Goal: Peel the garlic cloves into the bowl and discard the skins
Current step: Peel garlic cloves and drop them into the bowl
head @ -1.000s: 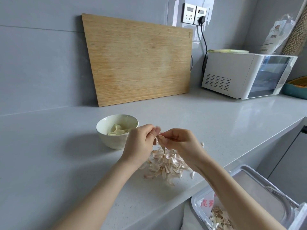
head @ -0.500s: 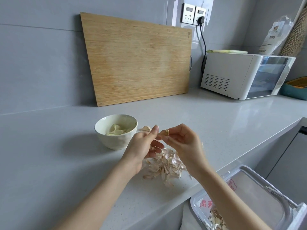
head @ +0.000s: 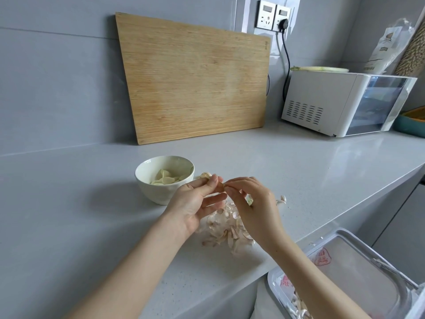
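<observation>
Left hand (head: 195,203), right hand (head: 257,208) pinch garlic clove (head: 221,186).

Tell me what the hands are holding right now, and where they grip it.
A garlic clove, pinched at its left end by the left hand and at its right end by the right hand, above the skins.

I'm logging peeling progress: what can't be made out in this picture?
Head view:
- clove: mostly covered by fingers of the left hand and right hand; skin left on it unclear.
- bowl: near wall hides the bottom; no clove count.
- bin: cut by the frame's edges, crossed by the right forearm; fill unclear.
- skins: pile partly under both hands.
</observation>
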`<state>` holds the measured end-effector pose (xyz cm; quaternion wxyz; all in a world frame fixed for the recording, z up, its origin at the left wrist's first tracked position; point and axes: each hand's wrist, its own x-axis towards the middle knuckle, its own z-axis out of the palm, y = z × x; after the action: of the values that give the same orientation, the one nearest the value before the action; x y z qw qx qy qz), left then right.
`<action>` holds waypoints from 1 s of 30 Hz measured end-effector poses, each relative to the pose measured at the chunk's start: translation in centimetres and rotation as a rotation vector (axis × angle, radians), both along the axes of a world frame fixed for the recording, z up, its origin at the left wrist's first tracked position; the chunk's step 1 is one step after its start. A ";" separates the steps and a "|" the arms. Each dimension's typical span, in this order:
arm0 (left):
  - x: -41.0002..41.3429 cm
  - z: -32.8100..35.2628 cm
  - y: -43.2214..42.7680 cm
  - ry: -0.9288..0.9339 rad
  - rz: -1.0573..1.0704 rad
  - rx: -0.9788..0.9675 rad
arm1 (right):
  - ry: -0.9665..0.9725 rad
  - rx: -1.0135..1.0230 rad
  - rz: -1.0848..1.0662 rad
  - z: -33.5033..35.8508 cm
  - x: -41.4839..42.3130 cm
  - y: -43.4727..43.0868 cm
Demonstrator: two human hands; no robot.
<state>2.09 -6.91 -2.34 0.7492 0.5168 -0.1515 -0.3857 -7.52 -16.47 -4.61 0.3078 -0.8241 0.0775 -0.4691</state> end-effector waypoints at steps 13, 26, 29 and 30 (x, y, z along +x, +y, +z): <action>-0.9 0.2 -0.1 -0.019 0.060 -0.129 | -0.063 -0.504 -0.101 0.6 0.1 -0.2; -1.1 0.9 0.5 -0.084 -0.133 -0.161 | -0.056 -0.371 -0.221 1.0 -0.3 -0.4; -0.9 0.8 0.8 -0.092 -0.171 -0.108 | -0.035 -0.360 -0.242 1.0 0.0 -0.9; -0.9 0.9 0.9 -0.115 -0.188 -0.076 | -0.028 -0.354 -0.245 1.0 0.1 -1.0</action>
<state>1.23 -6.01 -1.47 0.7188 0.4927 -0.2566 -0.4181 -7.40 -17.51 -3.61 0.0999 -0.8431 0.0892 -0.5208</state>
